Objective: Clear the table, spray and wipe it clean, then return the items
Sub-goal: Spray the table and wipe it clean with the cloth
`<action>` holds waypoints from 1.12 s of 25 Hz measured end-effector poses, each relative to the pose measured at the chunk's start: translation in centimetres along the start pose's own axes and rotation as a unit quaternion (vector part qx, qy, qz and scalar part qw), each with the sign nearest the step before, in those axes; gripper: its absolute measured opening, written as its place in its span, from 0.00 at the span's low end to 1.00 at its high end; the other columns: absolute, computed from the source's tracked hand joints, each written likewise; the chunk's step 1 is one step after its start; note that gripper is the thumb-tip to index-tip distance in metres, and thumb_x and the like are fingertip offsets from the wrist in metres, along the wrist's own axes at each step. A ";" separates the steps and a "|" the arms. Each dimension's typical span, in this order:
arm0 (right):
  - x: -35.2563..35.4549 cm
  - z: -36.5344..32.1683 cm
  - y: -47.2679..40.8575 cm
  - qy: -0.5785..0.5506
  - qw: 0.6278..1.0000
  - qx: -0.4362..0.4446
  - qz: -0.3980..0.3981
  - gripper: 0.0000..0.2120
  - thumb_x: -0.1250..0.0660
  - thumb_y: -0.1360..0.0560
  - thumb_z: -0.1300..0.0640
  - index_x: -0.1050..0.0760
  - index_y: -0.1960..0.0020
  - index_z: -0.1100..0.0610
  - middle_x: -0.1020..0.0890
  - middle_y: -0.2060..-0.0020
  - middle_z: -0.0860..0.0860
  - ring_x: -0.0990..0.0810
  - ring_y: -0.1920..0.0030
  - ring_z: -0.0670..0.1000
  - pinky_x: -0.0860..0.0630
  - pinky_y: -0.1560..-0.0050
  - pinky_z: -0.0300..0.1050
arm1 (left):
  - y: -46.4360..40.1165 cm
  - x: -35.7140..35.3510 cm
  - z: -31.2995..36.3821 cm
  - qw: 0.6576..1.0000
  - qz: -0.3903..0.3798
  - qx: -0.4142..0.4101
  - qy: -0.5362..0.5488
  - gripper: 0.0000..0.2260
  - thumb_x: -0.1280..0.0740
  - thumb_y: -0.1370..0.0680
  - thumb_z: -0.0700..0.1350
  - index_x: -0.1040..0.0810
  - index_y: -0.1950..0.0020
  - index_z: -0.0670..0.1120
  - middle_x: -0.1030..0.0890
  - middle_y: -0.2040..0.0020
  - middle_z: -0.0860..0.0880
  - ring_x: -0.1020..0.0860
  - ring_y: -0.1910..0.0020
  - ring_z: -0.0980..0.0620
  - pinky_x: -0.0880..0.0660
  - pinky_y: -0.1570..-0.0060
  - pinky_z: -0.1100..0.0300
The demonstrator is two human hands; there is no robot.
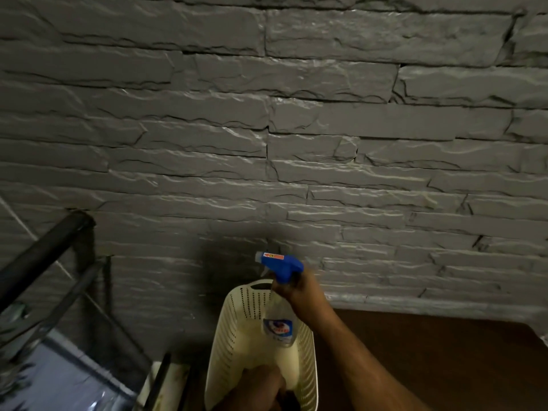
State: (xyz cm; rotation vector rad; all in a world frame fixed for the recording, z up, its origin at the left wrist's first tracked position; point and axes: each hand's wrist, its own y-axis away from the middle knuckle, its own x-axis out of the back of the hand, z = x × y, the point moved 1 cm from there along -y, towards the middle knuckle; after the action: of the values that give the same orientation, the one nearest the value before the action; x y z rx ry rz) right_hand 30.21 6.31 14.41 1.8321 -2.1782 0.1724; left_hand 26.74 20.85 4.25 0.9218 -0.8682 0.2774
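My right hand (299, 292) grips the neck of a clear spray bottle (278, 324) with a blue trigger head (281, 264), holding it over a cream perforated plastic basket (237, 330). The bottle's lower part hangs inside the basket. My left hand (261, 387) holds the basket's near rim at the bottom of the view, fingers curled over the edge. The brown wooden table (430, 357) lies to the right, under my right forearm.
A grey stone-textured wall (296, 129) fills the background close behind the basket. A dark metal frame with a rail (44, 253) and a glass panel (59, 375) stands at the left.
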 end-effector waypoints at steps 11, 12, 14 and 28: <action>-1.7 3.1 -2.1 0.005 0.999 -0.048 -0.013 0.13 0.32 0.25 0.62 0.26 0.41 0.54 0.19 0.46 0.51 0.20 0.44 0.47 0.24 0.39 0.52 | -4.3 -0.5 -3.1 0.987 0.064 0.060 0.135 0.18 0.42 0.18 0.47 0.33 0.28 0.45 0.32 0.28 0.46 0.34 0.29 0.49 0.40 0.28 0.53; -1.9 3.3 -2.1 0.005 0.999 -0.053 -0.012 0.13 0.32 0.25 0.62 0.26 0.41 0.54 0.19 0.46 0.51 0.20 0.44 0.47 0.24 0.39 0.52 | -4.3 -0.1 -3.0 0.985 0.074 0.068 0.142 0.18 0.43 0.17 0.47 0.33 0.28 0.46 0.32 0.28 0.47 0.33 0.30 0.50 0.40 0.28 0.53; -2.0 3.7 -2.2 0.011 0.999 -0.046 -0.009 0.13 0.32 0.25 0.63 0.26 0.42 0.52 0.19 0.46 0.50 0.20 0.43 0.47 0.24 0.40 0.50 | -4.6 0.1 -3.1 0.987 0.064 0.069 0.129 0.18 0.43 0.18 0.49 0.32 0.29 0.47 0.31 0.29 0.48 0.33 0.30 0.50 0.39 0.29 0.54; -2.4 5.6 -2.4 0.031 0.998 -0.061 -0.009 0.15 0.31 0.26 0.61 0.26 0.41 0.54 0.19 0.46 0.50 0.20 0.44 0.48 0.23 0.41 0.51 | -3.3 0.1 -3.2 0.984 0.137 0.006 0.115 0.16 0.33 0.23 0.44 0.26 0.35 0.47 0.27 0.34 0.49 0.27 0.37 0.52 0.32 0.36 0.61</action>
State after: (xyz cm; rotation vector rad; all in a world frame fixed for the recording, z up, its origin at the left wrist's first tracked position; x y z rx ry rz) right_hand 32.10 6.60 8.12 1.7546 -2.0824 0.0896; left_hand 30.34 21.38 1.47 0.7626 -0.7776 0.6162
